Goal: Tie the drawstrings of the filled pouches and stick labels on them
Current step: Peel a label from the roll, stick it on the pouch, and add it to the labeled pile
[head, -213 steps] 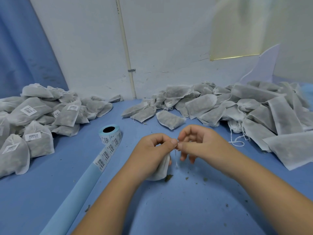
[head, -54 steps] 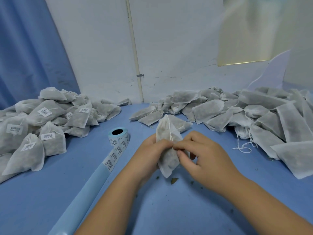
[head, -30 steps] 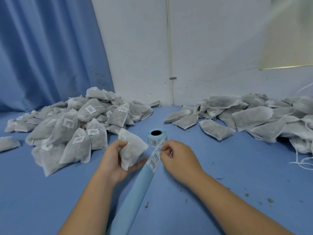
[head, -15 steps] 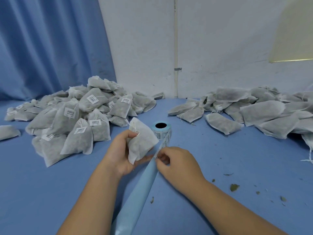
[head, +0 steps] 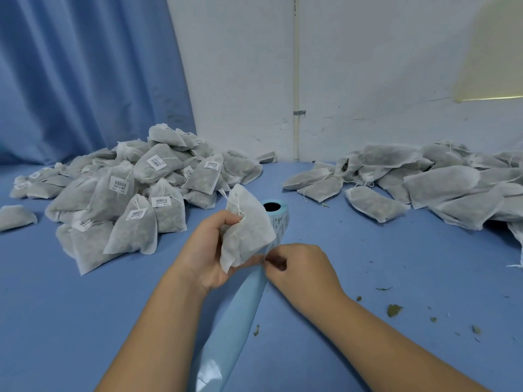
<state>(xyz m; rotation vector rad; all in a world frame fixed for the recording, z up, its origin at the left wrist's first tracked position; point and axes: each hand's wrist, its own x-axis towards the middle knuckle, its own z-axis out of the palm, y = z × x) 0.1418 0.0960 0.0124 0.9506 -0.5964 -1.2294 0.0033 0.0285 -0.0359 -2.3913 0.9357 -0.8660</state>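
Gripping a tied pouch upright, the left hand curls round its side; the right hand, fingers curled, pinches the label strip just below the pouch, near the roll. Labelled pile left, unlabelled pile right, on a blue table — curtain and wall behind.

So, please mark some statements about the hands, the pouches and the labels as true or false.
1. The left hand holds a pouch. True.
2. That pouch already bears a label. False: none shows on it.
3. The right hand hangs idle. False: it pinches the label strip that runs from the label roll.
4. Pouches in the left pile bear barcode labels. True.
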